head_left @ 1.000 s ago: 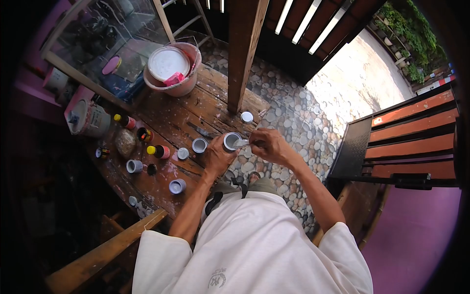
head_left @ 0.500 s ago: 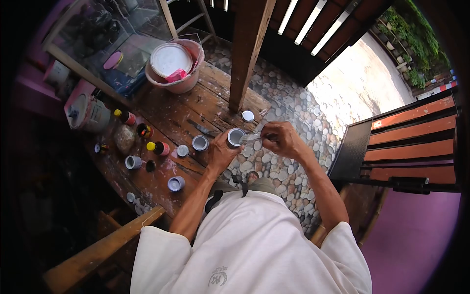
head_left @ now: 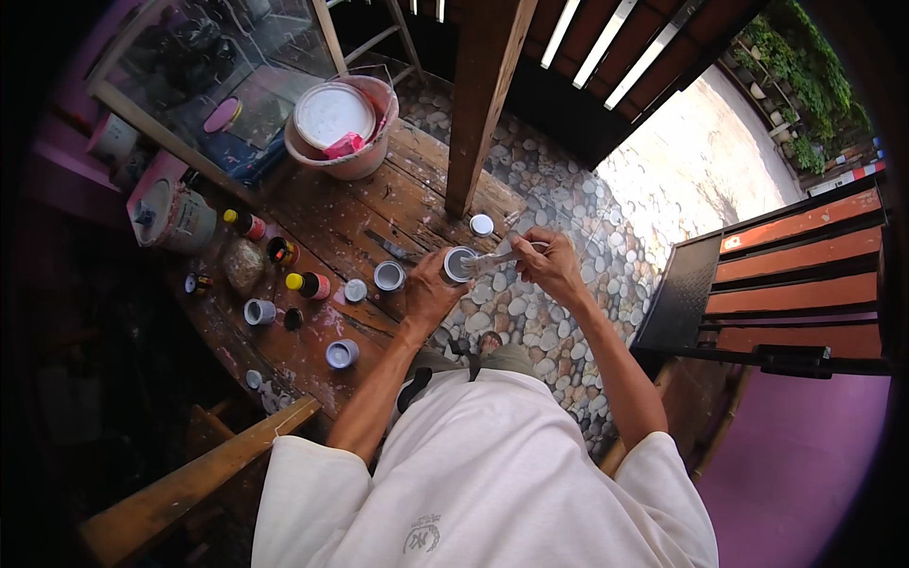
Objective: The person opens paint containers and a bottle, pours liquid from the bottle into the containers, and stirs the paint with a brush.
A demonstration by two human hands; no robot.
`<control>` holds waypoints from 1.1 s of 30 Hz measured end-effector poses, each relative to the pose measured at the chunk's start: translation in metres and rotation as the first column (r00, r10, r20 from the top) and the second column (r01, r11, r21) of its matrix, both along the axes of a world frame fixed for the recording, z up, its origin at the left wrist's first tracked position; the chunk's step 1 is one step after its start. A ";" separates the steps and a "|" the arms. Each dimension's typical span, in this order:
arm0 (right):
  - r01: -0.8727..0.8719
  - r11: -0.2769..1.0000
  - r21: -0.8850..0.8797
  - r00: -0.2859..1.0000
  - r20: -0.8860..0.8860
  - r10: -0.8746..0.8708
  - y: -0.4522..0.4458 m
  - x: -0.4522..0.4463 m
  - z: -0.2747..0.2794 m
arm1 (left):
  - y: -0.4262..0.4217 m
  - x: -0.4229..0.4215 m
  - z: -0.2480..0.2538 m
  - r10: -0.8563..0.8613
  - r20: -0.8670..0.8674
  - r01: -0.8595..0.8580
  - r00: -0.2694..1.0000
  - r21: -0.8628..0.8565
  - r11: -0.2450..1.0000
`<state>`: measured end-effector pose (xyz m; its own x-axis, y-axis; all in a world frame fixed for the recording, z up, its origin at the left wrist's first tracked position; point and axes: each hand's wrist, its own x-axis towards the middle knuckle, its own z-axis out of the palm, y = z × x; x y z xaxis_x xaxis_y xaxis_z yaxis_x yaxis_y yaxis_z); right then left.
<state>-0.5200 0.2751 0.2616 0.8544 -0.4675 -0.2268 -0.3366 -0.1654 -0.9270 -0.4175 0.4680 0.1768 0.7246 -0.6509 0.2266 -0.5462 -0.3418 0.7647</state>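
Observation:
My left hand (head_left: 431,293) is wrapped round a small paint can (head_left: 458,266) with grey paint inside, held near the table's edge. My right hand (head_left: 551,267) grips a paintbrush (head_left: 500,257), and its paint-smeared bristles rest at the can's rim. Just left of my left hand stands a second open can (head_left: 388,275) with a pale grey inside. A white round lid (head_left: 481,225) lies beyond the held can, and a small capped container (head_left: 355,291) is farther left.
The paint-spattered wooden table (head_left: 379,204) carries yellow-capped bottles (head_left: 308,285), more open cans (head_left: 342,354) and a pink bucket (head_left: 365,163) with a white tub inside. A wooden post (head_left: 483,114) rises at the table's far edge. Pebble-patterned floor (head_left: 568,350) lies to the right.
My right hand has turned and shifted slightly right, showing more of the brush handle. The bristles stay at the rim of the can, which my left hand still holds.

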 end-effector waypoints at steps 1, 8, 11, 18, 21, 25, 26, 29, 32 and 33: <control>0.001 1.000 0.000 1.000 0.000 -0.001 0.001 0.001 -0.004 | 0.000 0.000 -0.002 -0.001 0.000 0.001 1.000 0.000 1.000; 0.038 0.999 -0.015 0.997 -0.070 -0.039 0.004 0.004 -0.005 | 0.000 -0.003 -0.013 -0.016 0.014 0.017 1.000 -0.013 1.000; 0.035 0.999 -0.034 0.997 -0.070 -0.038 0.001 0.002 0.003 | 0.000 -0.004 -0.016 0.002 -0.013 -0.002 1.000 -0.015 1.000; 0.062 0.990 -0.125 0.997 -0.044 -0.068 -0.010 -0.002 0.015 | 0.001 -0.002 -0.014 0.049 -0.055 -0.050 0.997 -0.018 0.999; 0.059 0.998 -0.036 0.995 0.081 -0.056 -0.007 -0.002 0.021 | 0.001 -0.002 -0.010 0.040 -0.075 -0.041 0.996 -0.018 0.999; -0.085 0.978 -0.191 0.980 0.161 0.117 -0.004 -0.007 0.013 | 0.001 -0.005 -0.005 0.067 -0.122 -0.069 0.990 -0.017 0.997; -0.132 0.949 -0.285 0.966 0.179 0.188 -0.002 -0.009 0.012 | 0.000 -0.005 -0.003 0.059 -0.119 -0.063 0.991 -0.030 0.998; -0.173 0.928 -0.330 0.939 0.229 0.257 0.004 -0.014 0.001 | 0.001 -0.005 0.000 0.053 -0.123 -0.059 0.991 -0.050 0.997; -0.283 0.784 -0.553 0.876 0.183 0.445 0.010 -0.015 0.008 | 0.003 -0.004 0.002 0.059 -0.142 -0.067 0.988 -0.049 0.997; -0.282 0.785 -0.552 0.877 0.183 0.444 0.010 -0.016 0.009 | 0.003 -0.003 0.003 0.066 -0.153 -0.074 0.986 -0.043 0.996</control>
